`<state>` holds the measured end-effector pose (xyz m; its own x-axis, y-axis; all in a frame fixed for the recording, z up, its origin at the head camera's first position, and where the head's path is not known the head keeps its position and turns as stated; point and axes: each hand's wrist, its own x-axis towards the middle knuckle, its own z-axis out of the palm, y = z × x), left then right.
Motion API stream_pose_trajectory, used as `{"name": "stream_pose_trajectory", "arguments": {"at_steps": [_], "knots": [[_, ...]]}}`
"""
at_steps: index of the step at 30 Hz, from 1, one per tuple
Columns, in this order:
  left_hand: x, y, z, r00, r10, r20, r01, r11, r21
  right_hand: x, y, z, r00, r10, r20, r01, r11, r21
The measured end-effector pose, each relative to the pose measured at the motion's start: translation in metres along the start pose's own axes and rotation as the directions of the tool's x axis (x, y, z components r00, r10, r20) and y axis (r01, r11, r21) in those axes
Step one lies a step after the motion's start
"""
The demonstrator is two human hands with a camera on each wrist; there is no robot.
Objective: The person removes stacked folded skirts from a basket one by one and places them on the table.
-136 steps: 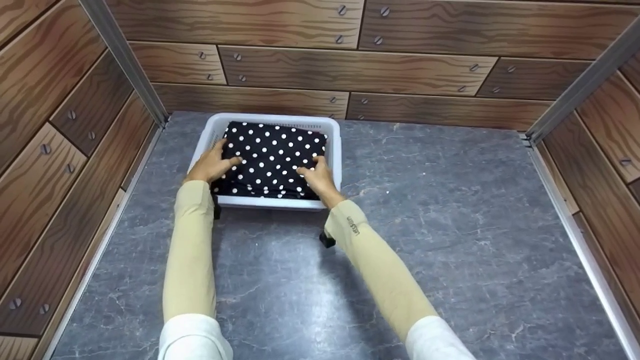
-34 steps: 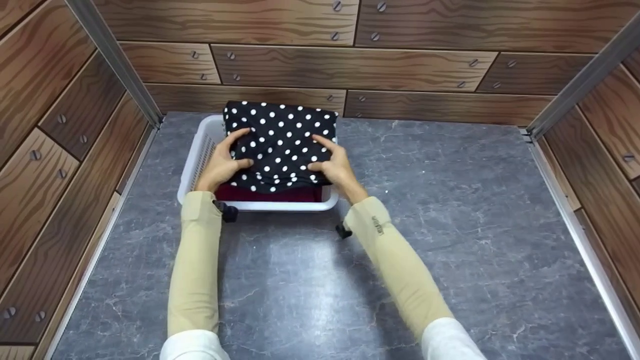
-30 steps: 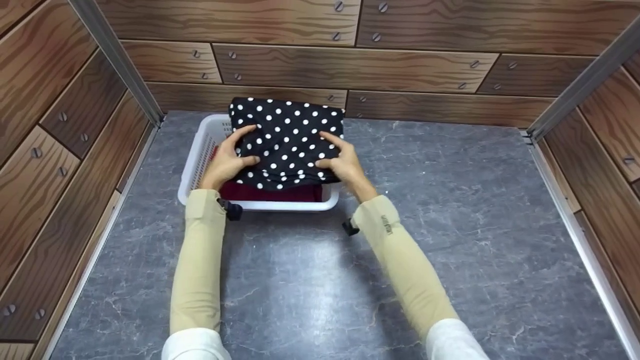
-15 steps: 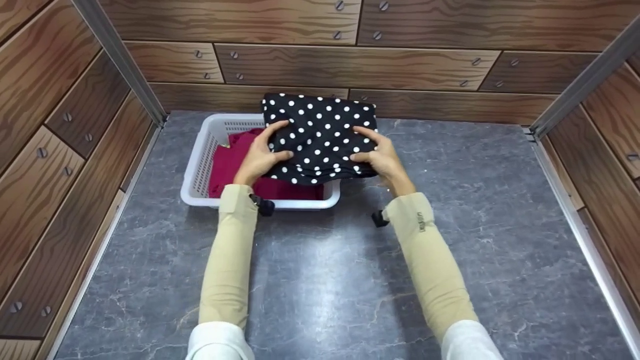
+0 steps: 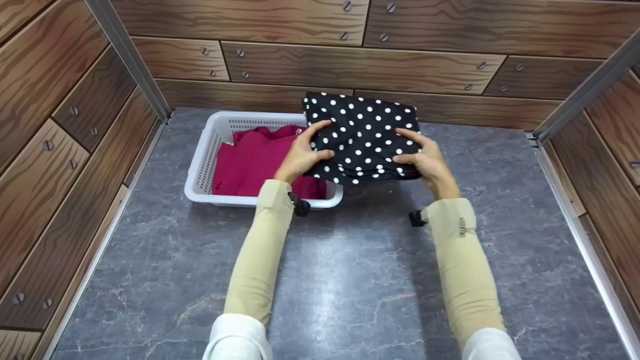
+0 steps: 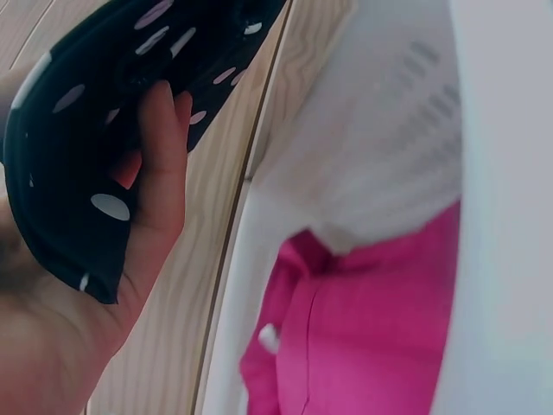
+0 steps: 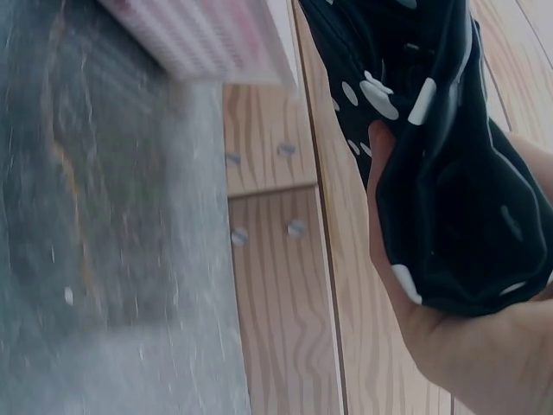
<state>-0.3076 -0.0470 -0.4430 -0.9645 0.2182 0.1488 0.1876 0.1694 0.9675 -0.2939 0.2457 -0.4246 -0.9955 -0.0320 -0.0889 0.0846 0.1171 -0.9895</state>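
A folded black cloth garment with white polka dots [image 5: 362, 135] is held up between both hands, over the right end of the white basket [image 5: 200, 165] and beyond it. My left hand [image 5: 302, 155] grips its left edge, thumb on the near face; the left wrist view shows the fingers [image 6: 160, 164] beneath the fold. On the other side my right hand [image 5: 427, 162] grips the right edge, and in the right wrist view the cloth's open folds [image 7: 467, 207] sit in the palm. Dark red folded clothing [image 5: 255, 160] lies inside the basket, partly behind the left hand.
Grey marbled floor [image 5: 500, 200] stretches to the right of the basket and in front of it. Wood-patterned walls [image 5: 360, 65] stand at the back and on both sides. A black wrist camera [image 5: 300, 206] hangs below the left wrist.
Both hands have lifted the polka-dot garment out of the basket and carried it to the right. The dark red clothing underneath has come into view. The basket has stayed in place.
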Motion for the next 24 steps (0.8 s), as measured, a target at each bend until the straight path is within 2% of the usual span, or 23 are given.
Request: {"name": "stream_pose_trajectory", "arguments": {"at_steps": [5, 8, 17, 22, 24], "knots": [[0.005, 0.003, 0.021, 1.0, -0.009, 0.029, 0.01, 1.0, -0.03, -0.001, 0.004, -0.024, 0.999, 0.042, 0.006, -0.042, 0.999, 0.0], [0.007, 0.004, 0.035, 0.998, -0.034, 0.057, 0.037, 0.997, -0.065, -0.002, 0.008, -0.038, 0.998, 0.067, 0.004, -0.067, 0.998, 0.0], [0.017, 0.012, 0.084, 0.991, -0.073, 0.113, 0.088, 0.987, -0.138, -0.008, 0.028, -0.074, 0.993, 0.063, -0.101, -0.057, 0.997, 0.056], [0.021, 0.009, 0.104, 0.986, -0.129, 0.106, 0.144, 0.978, -0.151, -0.009, 0.038, -0.085, 0.989, 0.074, -0.128, -0.065, 0.995, 0.075], [0.023, 0.007, 0.112, 0.982, -0.164, 0.096, 0.178, 0.97, -0.164, -0.008, 0.044, -0.088, 0.988, 0.062, -0.14, -0.056, 0.997, 0.048]]}}
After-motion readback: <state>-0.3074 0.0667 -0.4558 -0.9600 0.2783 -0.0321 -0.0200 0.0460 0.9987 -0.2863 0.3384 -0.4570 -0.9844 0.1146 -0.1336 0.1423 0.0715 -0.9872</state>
